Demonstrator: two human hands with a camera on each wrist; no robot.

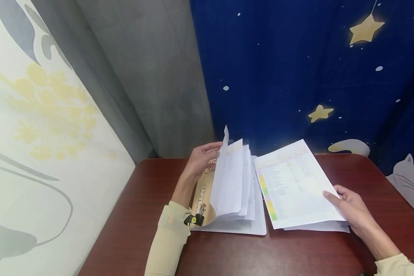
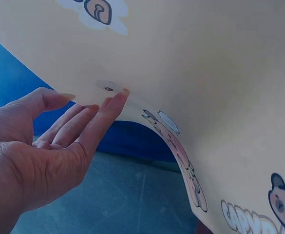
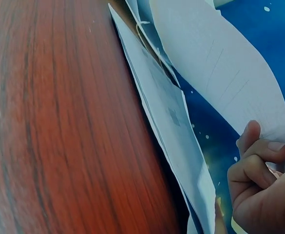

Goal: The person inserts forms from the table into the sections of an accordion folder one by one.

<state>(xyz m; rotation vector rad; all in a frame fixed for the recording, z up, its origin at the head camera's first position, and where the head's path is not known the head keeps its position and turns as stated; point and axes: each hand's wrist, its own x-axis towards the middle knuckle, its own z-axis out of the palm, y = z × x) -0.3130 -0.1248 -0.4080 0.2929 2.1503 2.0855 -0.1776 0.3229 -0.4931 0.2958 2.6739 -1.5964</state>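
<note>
A tan folder (image 1: 203, 193) with cartoon animals and lettering on its cover lies partly opened on the table, loose printed sheets (image 1: 232, 180) standing inside it. My left hand (image 1: 201, 163) touches the raised cover near its top. In the left wrist view, the fingers of the left hand (image 2: 54, 136) are fairly straight against the cover (image 2: 220, 97). To the right, my right hand (image 1: 348, 205) pinches a printed sheet (image 1: 296, 184) by its edge, thumb on top. The right wrist view has the right hand's curled fingers (image 3: 259, 165) beneath the bent sheet (image 3: 225, 63).
More paper (image 1: 319, 226) lies under the sheet in the right hand. The dark red table (image 1: 227, 253) meets a grey curtain (image 1: 141, 76) and a blue starry curtain (image 1: 279, 76) at its back edge. A white patterned curtain (image 1: 20, 115) hangs on the left.
</note>
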